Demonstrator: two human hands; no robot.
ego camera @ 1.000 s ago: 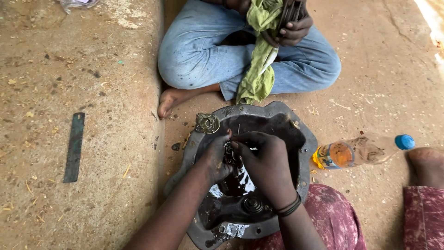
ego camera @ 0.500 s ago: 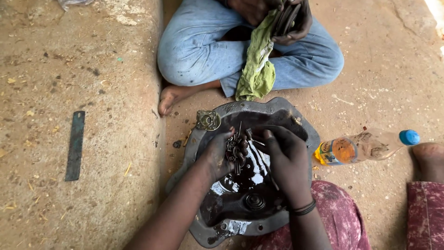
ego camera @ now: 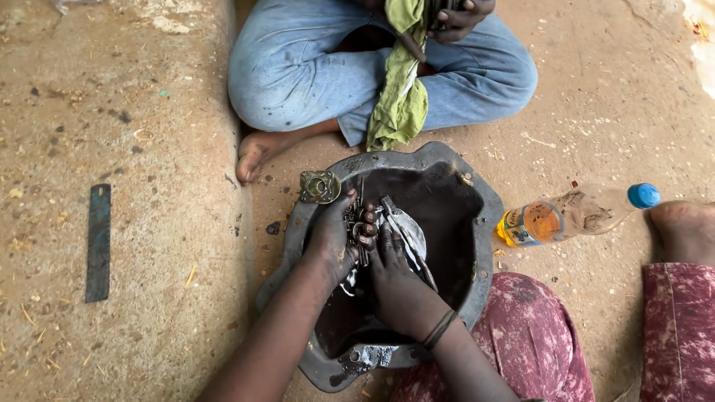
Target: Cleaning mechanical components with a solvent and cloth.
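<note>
Oily black liquid fills the one metal pan [ego camera: 477,223] beneath your hands: your left hand [ego camera: 335,238] grips one greasy metal part [ego camera: 361,219], your right hand [ego camera: 398,283] presses one rag [ego camera: 406,231] against it. Keep both low over the pan so drips stay inside. One bottle [ego camera: 566,216] lies right of them.

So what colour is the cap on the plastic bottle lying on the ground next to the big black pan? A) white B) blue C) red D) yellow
B: the plastic bottle lies on its side on the ground to the right of the black pan, and the cap at its far end is plainly blue.
</note>
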